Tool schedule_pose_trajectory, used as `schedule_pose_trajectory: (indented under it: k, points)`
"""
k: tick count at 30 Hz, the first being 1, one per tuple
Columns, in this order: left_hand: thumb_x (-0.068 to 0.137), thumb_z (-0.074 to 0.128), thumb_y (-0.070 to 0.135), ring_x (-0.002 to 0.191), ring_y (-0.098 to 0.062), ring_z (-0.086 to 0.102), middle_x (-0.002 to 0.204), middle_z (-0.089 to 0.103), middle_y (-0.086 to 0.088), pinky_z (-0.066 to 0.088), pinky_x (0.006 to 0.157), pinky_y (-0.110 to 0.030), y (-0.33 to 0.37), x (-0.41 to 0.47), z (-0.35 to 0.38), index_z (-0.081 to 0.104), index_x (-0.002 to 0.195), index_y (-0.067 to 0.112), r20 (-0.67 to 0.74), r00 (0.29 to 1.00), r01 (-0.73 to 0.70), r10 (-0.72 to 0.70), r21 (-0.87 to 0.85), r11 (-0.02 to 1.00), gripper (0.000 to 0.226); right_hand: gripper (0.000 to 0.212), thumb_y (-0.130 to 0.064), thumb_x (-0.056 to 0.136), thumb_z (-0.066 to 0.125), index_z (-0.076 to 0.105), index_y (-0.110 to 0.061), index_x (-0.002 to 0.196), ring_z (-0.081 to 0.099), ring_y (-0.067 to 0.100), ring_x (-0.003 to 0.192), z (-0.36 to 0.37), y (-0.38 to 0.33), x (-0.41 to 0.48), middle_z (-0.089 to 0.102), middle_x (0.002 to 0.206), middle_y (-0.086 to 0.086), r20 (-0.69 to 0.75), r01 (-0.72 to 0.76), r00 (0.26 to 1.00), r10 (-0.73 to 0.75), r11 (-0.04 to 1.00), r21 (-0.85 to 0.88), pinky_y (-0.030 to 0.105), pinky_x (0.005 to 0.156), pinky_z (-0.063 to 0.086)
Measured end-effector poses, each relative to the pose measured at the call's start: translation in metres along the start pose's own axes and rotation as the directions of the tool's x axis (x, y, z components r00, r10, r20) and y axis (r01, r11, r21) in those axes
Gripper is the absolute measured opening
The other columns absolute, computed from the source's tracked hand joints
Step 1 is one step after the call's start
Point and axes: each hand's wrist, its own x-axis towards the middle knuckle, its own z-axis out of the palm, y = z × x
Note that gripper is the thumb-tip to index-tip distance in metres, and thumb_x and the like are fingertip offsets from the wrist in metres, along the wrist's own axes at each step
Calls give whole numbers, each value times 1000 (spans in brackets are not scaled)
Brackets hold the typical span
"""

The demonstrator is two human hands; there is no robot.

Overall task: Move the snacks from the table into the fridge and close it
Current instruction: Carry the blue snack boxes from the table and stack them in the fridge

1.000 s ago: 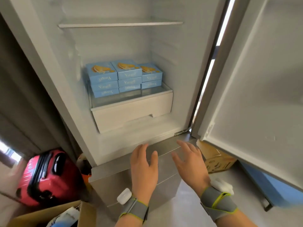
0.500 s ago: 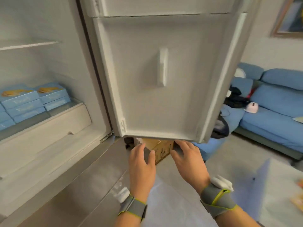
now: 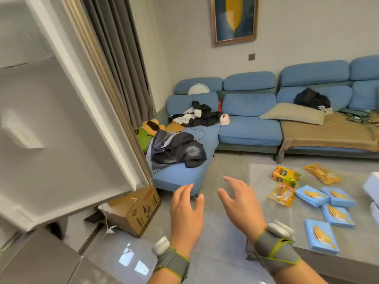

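Your left hand (image 3: 187,214) and right hand (image 3: 241,203): grip apart, empty | fridge door (image 3: 61,130) open left | snacks (image 3: 320,203) remain on desk (image 3: 260,173), right

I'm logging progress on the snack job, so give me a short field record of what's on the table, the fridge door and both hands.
blue snack boxes on table: four, e.g.
yellow and orange snack packets: three, e.g.
fridge door: open
left hand: empty, fingers spread
right hand: empty, nearer the table
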Motion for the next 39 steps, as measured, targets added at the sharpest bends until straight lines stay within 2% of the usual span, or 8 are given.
schedule_pose_trajectory:
  k: [9,13,16,23,29,32,35,39]
  points:
    - [101,61,35,139,-15,43,145,50,0,34,118,-33,63,12,126,56,144,18,277,957,-92,87,5,996,46,47,-37,99,60,57,-20,144,47,27,137,-78,110,12,58,145,5,-116,-261,956,270,961,88,34,113,31]
    - [102,60,35,140,-13,42,145,49,1,27,115,-21,76,27,167,54,145,17,363,925,-117,110,-4,993,47,45,-34,99,61,59,-17,141,49,28,135,-97,138,26,61,143,7,-146,-332,929,339,941,68,35,112,32]
    - [103,58,36,140,-14,42,146,48,0,26,112,-19,90,52,204,51,147,15,429,895,-112,123,-51,992,50,47,-37,98,60,58,-21,143,47,28,136,-115,161,52,59,145,5,-173,-384,906,386,922,46,38,112,35]
    - [103,60,32,137,-18,46,143,51,-4,27,109,-18,118,118,287,53,145,14,486,863,-61,140,-175,983,46,44,-36,97,62,61,-20,139,51,29,132,-165,198,124,63,138,10,-262,-481,850,457,876,-35,37,106,37]
    - [103,59,33,136,-19,46,142,52,-4,26,104,-15,135,151,360,53,145,15,583,803,-2,121,-200,980,46,46,-34,99,60,58,-18,142,51,28,134,-197,248,159,60,143,8,-314,-581,784,535,811,-67,34,106,36]
    - [102,59,33,134,-20,49,140,52,-4,30,105,-19,138,155,402,55,143,20,628,770,3,113,-181,983,43,44,-35,99,59,58,-21,141,51,28,134,-211,284,167,61,142,9,-336,-643,729,596,765,-36,34,105,38]
    - [102,59,37,135,-21,50,144,52,-3,36,111,-29,140,158,421,55,144,24,655,749,13,95,-157,987,44,46,-37,99,59,57,-22,143,51,28,133,-220,306,169,60,140,10,-349,-668,700,623,744,-12,34,103,39]
    - [101,59,36,139,-23,47,147,51,-5,36,118,-42,152,156,483,53,146,24,699,713,8,58,-91,996,47,47,-37,99,58,55,-22,144,52,29,131,-244,369,179,59,139,11,-320,-715,655,685,698,30,35,101,40]
